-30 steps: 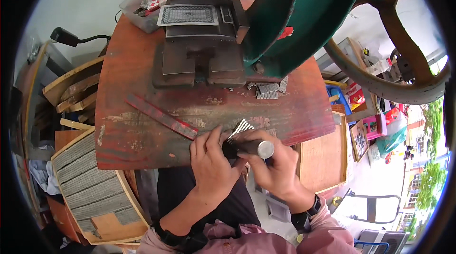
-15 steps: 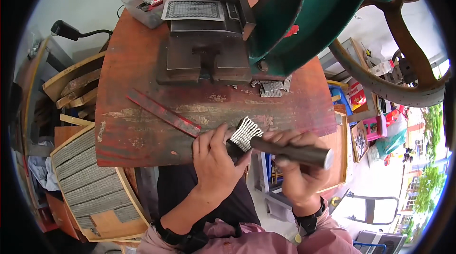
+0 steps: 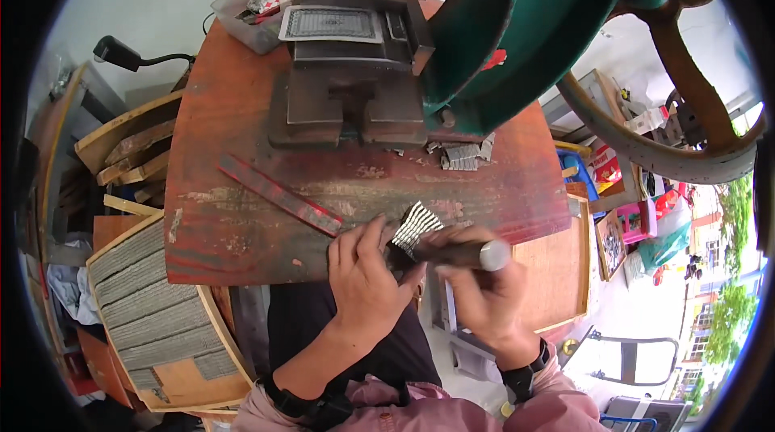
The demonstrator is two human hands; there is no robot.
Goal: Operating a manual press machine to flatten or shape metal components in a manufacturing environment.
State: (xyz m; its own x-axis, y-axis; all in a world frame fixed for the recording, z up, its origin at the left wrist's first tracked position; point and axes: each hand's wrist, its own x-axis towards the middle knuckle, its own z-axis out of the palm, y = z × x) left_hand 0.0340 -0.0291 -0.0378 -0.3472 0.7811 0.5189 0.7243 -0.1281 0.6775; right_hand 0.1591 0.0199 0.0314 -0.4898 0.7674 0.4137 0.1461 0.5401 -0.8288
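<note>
My left hand (image 3: 367, 274) presses down on a small fanned stack of thin patterned metal pieces (image 3: 414, 227) at the near edge of the worn red workbench (image 3: 242, 230). My right hand (image 3: 484, 295) grips a dark cylindrical tool with a pale round end (image 3: 464, 254), laid sideways against the stack. A flat red strip (image 3: 278, 194) lies diagonally on the bench just left of my left hand.
A dark metal press with a patterned plate (image 3: 347, 60) stands at the back of the bench, under a green machine body (image 3: 517, 36) with a large wheel (image 3: 662, 149). More metal pieces (image 3: 464, 155) lie near its base. A wooden tray of stacked grey pieces (image 3: 149, 303) sits at lower left.
My right hand has pulled the tool back in toward the stack, so its length now looks shorter. My left hand stays on the pieces. The view has shifted slightly.
</note>
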